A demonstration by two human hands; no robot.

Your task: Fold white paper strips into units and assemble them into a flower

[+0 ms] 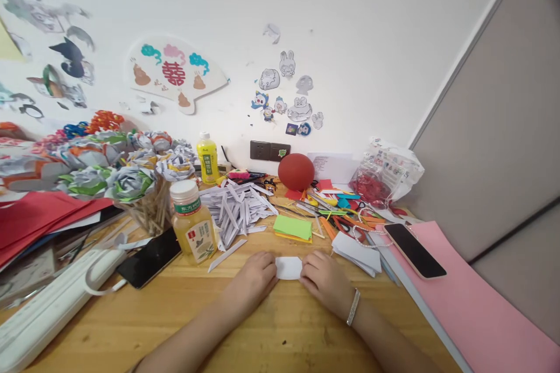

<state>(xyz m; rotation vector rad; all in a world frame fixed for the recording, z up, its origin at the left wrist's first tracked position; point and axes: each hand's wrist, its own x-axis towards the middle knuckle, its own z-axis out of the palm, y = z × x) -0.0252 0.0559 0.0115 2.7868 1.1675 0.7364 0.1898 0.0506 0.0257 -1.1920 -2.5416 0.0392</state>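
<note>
Between my hands, a small piece of white paper (289, 268) lies on the wooden table, and its far right corner looks folded or cut. My left hand (258, 274) is closed on the paper's left end, fingers curled. At the right end my right hand (322, 277) grips it the same way, with a bracelet on the wrist. Beyond them sits a stack of green paper (292, 227) with orange sheets beneath. To the right lies a stack of white paper (356, 253). A heap of folded white paper strips (238, 210) is behind my left hand.
Left of my hands stand a tea bottle (194, 227), a dark phone (149, 256) and a white power strip (56, 309). Paper flowers (131, 183) fill the far left. A red ball (296, 172) is at the back. Another phone (415, 250) rests on pink paper (476, 297).
</note>
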